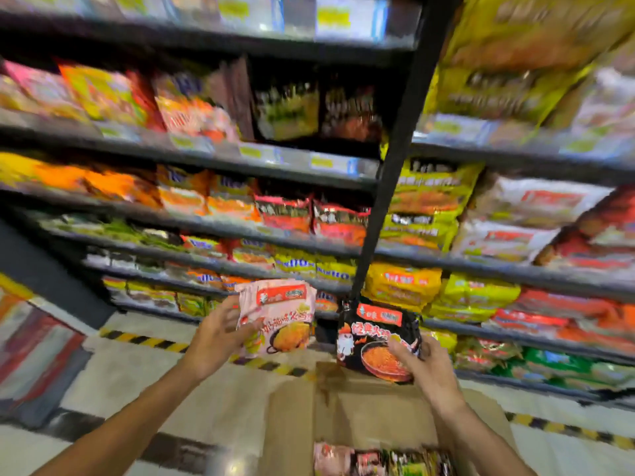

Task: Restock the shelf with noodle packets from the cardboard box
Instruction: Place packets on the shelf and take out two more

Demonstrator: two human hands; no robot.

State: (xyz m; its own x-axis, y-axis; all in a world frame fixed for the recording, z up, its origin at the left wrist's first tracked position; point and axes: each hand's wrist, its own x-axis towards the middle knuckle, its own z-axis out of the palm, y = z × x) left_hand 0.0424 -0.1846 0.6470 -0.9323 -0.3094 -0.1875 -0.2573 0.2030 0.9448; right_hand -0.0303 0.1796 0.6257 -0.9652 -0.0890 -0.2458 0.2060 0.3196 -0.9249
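Observation:
My left hand (220, 333) grips a pink noodle packet (280, 314) by its left edge, held up in front of the lower shelves. A black noodle packet (372, 341) with a red label is in my right hand (427, 367), which grips its lower right corner. Below both hands stands the open cardboard box (364, 407), with several more packets (381, 462) showing inside at the bottom edge of the view. The dark shelf unit (220, 231) ahead is stacked with blurred noodle packets on every level.
A black upright post (395, 156) divides the shelving into a left and a right bay. Yellow-black hazard tape (144, 340) runs along the tiled floor at the shelf's foot. A red and grey object (37, 359) lies on the floor at the left.

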